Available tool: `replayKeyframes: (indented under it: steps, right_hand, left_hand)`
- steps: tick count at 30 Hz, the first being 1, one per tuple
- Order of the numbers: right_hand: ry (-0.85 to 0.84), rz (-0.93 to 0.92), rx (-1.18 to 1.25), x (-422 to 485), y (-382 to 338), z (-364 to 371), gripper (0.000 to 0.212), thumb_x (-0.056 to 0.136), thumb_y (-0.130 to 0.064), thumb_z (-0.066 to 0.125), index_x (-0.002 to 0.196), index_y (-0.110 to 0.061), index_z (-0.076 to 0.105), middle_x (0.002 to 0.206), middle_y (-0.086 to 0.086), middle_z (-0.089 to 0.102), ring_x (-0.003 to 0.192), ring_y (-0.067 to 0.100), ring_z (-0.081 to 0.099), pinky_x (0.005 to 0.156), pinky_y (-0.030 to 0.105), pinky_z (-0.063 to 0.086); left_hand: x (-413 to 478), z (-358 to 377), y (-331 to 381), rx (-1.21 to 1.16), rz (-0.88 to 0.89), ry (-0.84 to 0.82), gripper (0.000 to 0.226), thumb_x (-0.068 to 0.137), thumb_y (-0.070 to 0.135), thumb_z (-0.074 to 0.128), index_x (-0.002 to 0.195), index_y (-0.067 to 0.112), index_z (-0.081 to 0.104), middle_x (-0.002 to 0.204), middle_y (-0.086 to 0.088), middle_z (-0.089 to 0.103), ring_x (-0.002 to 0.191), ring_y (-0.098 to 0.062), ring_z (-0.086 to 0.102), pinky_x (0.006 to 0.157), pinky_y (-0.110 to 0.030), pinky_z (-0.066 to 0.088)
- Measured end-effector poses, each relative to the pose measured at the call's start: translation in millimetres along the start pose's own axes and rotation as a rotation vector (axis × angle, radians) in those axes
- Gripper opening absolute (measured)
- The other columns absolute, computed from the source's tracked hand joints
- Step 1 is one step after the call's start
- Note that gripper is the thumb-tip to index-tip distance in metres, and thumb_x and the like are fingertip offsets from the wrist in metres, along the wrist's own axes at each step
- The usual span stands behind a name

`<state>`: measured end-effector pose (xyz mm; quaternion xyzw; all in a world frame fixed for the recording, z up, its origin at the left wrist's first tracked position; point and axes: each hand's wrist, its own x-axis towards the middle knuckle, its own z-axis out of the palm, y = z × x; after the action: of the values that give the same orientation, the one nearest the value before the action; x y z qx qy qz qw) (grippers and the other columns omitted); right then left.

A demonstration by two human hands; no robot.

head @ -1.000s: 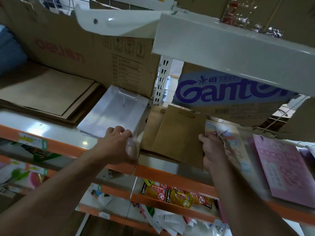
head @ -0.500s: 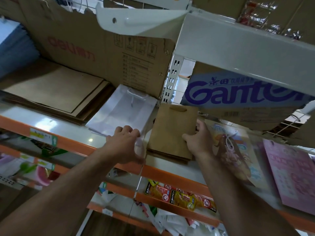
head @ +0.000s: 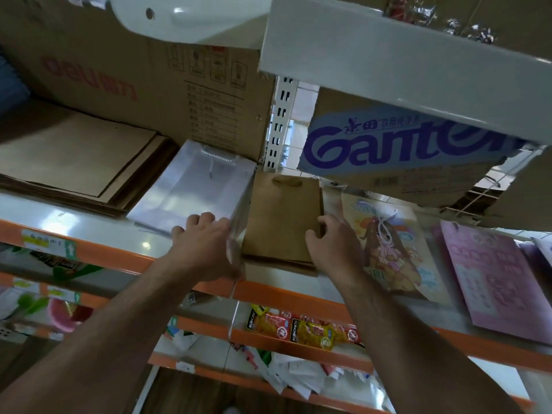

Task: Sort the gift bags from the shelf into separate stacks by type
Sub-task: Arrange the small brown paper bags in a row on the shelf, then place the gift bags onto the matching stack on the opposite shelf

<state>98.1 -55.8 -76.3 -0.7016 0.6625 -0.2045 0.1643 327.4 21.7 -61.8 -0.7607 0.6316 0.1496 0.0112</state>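
Head: left hand [head: 206,243] grips white bags [head: 197,186], right hand [head: 331,246] brown bags [head: 280,216]; cartoon bag [head: 388,252] alongside.

Shelf [head: 74,222] with large kraft bags [head: 74,156], white bags [head: 194,186], small kraft bags [head: 283,216], cartoon bag [head: 397,243], perhaps pink bag [head: 493,273].

Ganten box [head: 388,150] (blue lettering) stands above snack packets [head: 301,327].

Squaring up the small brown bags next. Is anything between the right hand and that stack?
Nothing visible: the right hand grips the small brown bags at their right edge; the left hand grips the white bags beside them.
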Motion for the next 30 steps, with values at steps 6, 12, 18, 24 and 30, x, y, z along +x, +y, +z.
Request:
replayKeyframes:
  steps: [6,12,18,24,30]
  right_hand:
    - [0.050,-0.027,-0.043,-44.8,30.6,-27.8,0.048,0.094,-0.040,0.061,0.138,-0.020,0.056,0.140,0.001,0.054,0.123,0.018,0.051,0.089,0.030,0.043]
    - [0.012,0.035,-0.102,-99.2,82.2,-60.2,0.050,0.089,-0.033,0.066,0.137,-0.020,0.057,0.140,0.000,0.054,0.126,0.020,0.052,0.094,0.028,0.043]
    - [-0.052,0.141,-0.101,-132.9,145.0,-91.1,0.051,0.090,-0.035,0.069,0.137,-0.021,0.054,0.137,-0.004,0.054,0.124,0.018,0.052,0.096,0.028,0.042]
    - [-0.053,0.102,-0.050,-144.8,213.6,-128.0,0.044,0.089,-0.042,0.069,0.130,-0.027,0.060,0.130,-0.008,0.060,0.116,0.016,0.057,0.085,0.024,0.043]
    - [-0.051,0.023,0.000,-135.1,280.6,-170.3,0.039,0.086,-0.042,0.070,0.122,-0.031,0.064,0.120,-0.012,0.065,0.106,0.013,0.062,0.088,0.028,0.052]
  left_hand:
    - [-12.4,-2.8,53.1,-0.120,0.158,0.149,0.090,0.073,0.067,0.073,0.145,0.029,0.037,0.157,-0.002,0.029,0.144,-0.027,0.023,0.114,-0.051,0.026]
    - [-25.0,25.8,142.6,-0.101,0.437,0.014,0.074,0.079,0.063,0.069,0.140,0.034,0.040,0.151,0.004,0.035,0.140,-0.023,0.028,0.111,-0.047,0.031]
    - [-39.2,47.4,213.7,-0.027,0.559,-0.058,0.082,0.076,0.067,0.070,0.144,0.033,0.038,0.148,0.004,0.039,0.137,-0.024,0.030,0.109,-0.048,0.033]
    - [-58.8,69.5,295.1,-0.038,0.522,-0.046,0.081,0.074,0.068,0.072,0.141,0.032,0.043,0.142,0.004,0.045,0.132,-0.022,0.036,0.106,-0.045,0.035]
    - [-66.8,85.3,352.4,-0.098,0.356,-0.038,0.073,0.078,0.068,0.067,0.139,0.032,0.046,0.142,0.006,0.046,0.133,-0.020,0.034,0.111,-0.041,0.034]
